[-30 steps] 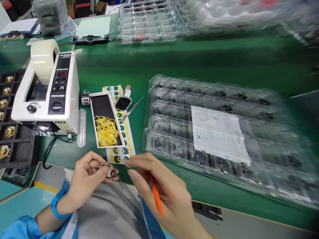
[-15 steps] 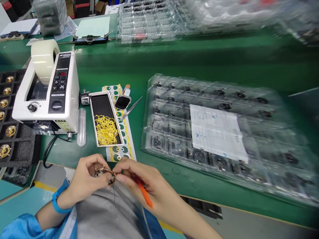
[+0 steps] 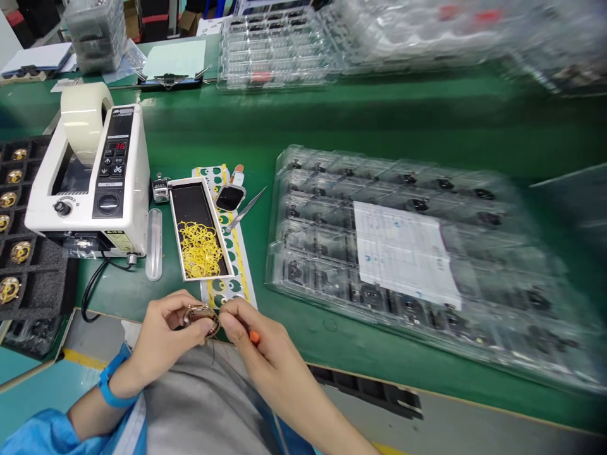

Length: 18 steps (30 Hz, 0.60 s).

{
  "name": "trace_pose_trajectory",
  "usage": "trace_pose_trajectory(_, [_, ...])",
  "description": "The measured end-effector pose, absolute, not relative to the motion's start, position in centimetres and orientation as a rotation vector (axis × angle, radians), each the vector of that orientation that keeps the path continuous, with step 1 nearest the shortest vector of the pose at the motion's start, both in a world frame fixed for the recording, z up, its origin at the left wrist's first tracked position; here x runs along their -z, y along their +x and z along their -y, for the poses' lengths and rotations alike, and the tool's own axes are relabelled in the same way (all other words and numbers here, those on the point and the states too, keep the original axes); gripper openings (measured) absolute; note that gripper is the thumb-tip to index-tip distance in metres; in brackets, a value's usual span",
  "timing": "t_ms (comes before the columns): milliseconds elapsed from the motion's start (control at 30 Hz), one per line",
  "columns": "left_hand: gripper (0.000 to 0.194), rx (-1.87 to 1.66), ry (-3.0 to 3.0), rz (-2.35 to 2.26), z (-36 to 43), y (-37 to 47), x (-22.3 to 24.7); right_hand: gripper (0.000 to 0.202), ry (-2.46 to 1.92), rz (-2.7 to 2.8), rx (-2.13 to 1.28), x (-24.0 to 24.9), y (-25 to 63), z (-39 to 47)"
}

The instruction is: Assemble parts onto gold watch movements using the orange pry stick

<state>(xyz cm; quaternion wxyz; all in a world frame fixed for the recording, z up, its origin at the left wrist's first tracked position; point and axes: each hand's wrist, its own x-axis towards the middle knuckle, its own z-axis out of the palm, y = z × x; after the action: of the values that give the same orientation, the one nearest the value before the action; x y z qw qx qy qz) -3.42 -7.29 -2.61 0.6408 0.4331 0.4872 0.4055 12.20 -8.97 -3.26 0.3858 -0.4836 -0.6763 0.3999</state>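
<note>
My left hand [image 3: 164,336] is closed, thumb and fingers gripping the edge of a small round gold-and-dark part [image 3: 203,313] above my lap. Thin wires hang from its lower side. My right hand [image 3: 263,344] is closed around an orange-handled tool [image 3: 255,337]; only a short bit of the handle shows between the fingers, and its tip is hidden. The right fingertips are close beside the round part's right edge; whether they touch it I cannot tell. Beyond the hands lies a white-rimmed box [image 3: 192,199] with a heap of yellow rings [image 3: 199,249].
A white tape dispenser [image 3: 90,183] stands at left, by a black foam tray [image 3: 42,278] of round gold parts. A smartwatch [image 3: 231,198], tweezers [image 3: 246,208] and a punched sheet [image 3: 215,297] lie beside the box. Clear plastic trays [image 3: 322,259] with a paper [image 3: 405,253] cover the right.
The round part has turned and shows more of its face. My right hand has rotated, so less of the orange handle shows. The whole view has shifted slightly.
</note>
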Motion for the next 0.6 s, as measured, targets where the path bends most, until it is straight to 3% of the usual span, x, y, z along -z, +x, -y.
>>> trace_pose_trajectory(200, [0.008,-1.197,1.491,-1.194,7.9,-3.8,3.9,0.039,-1.301,1.489,-1.205,2.9,12.4,9.0])
trace_pose_trajectory(333, [0.034,-1.503,2.277,-1.130,8.2,-4.1,5.0,0.037,-1.120,1.270,-1.414,3.1,11.7,9.5])
trace_pose_trajectory(433, [0.043,-1.552,2.447,-1.119,8.3,-4.6,4.9,0.032,-0.983,1.112,-1.539,3.9,11.1,10.1])
trace_pose_trajectory(600, [0.027,-1.535,2.563,-1.114,8.5,-5.6,4.1,0.030,-0.920,1.049,-1.625,5.1,10.8,10.6])
